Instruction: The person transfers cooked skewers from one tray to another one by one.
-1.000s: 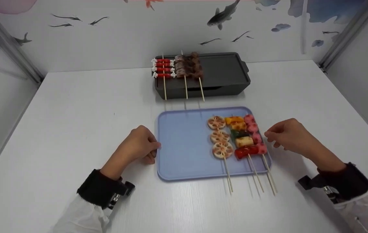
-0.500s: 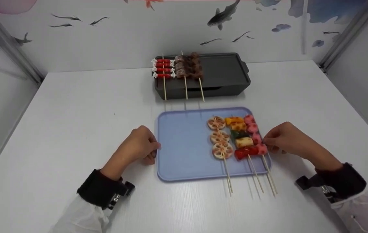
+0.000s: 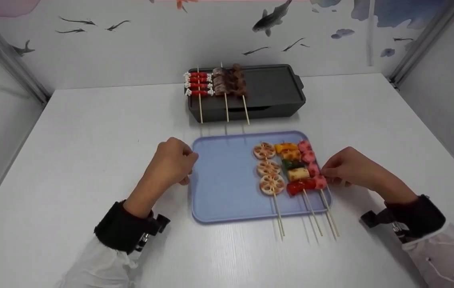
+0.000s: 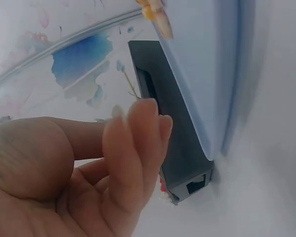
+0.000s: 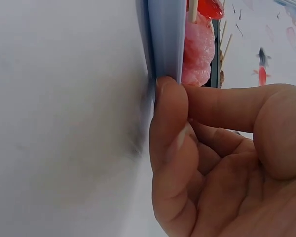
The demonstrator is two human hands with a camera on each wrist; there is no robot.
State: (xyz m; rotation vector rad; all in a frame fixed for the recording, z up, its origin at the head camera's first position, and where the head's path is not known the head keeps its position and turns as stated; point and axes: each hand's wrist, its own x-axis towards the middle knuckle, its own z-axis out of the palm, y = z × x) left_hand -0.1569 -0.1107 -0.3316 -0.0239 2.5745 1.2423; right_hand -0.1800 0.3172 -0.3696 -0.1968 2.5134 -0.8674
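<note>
A pale blue tray (image 3: 227,180) lies on the white table. On its right half sit a skewer of lotus root slices (image 3: 271,184), a skewer of mixed vegetable pieces (image 3: 299,174) and a skewer of pink balls (image 3: 307,156), sticks jutting past the front rim. My right hand (image 3: 349,168) pinches the tray's right rim between thumb and fingers, plain in the right wrist view. Beside the upper left rim is my left hand (image 3: 171,162), fingers loosely bent. The left wrist view shows its fingertips (image 4: 145,111) holding nothing, apart from the tray.
Behind the tray stands a black grill (image 3: 275,88). Three skewers lie on its left half: a red-and-white one (image 3: 199,85), a grey-brown one (image 3: 220,82) and a dark brown meat one (image 3: 239,84). A patterned wall panel (image 3: 151,48) rises behind it.
My right hand has come left onto the tray's right rim and now pinches it. My left hand has let go of the left rim and moved up and away from the person.
</note>
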